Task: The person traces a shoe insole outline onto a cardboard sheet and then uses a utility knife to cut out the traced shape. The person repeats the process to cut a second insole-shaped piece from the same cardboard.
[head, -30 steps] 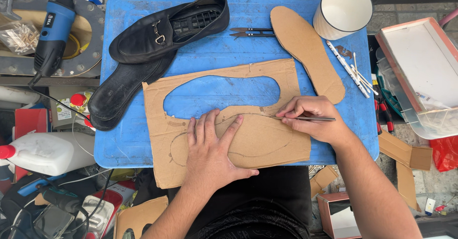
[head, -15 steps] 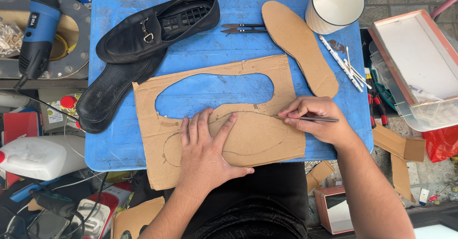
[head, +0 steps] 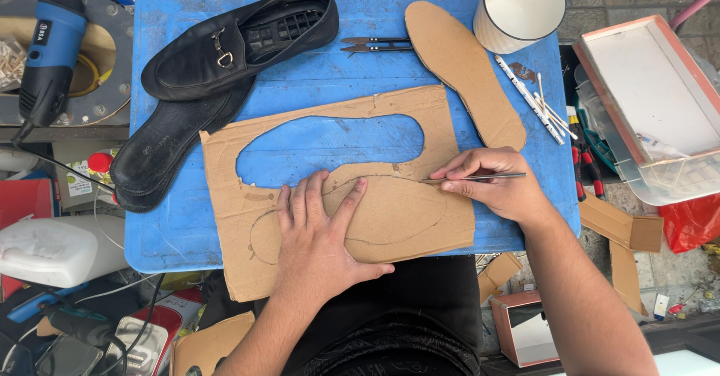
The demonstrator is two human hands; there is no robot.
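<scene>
Sole outline is being cut or scored into the cardboard sheet (head: 337,196) lying on the blue worktop (head: 165,226). Left hand (head: 319,245) is laid flat, fingers spread, pinning the sheet. Thin metal blade (head: 480,176) is pinched in right hand (head: 499,185). Next: curve followed steadily, sheet kept pinned.

On the blue plastic table (head: 172,226), the left hand (head: 319,237) presses flat on a brown cardboard sheet with a sole-shaped cutout (head: 405,218). The right hand (head: 499,185) grips a thin metal blade (head: 480,176), its tip on the drawn outline. A black leather loafer (head: 225,46) and a cut cardboard insole (head: 461,68) lie beyond.
</scene>
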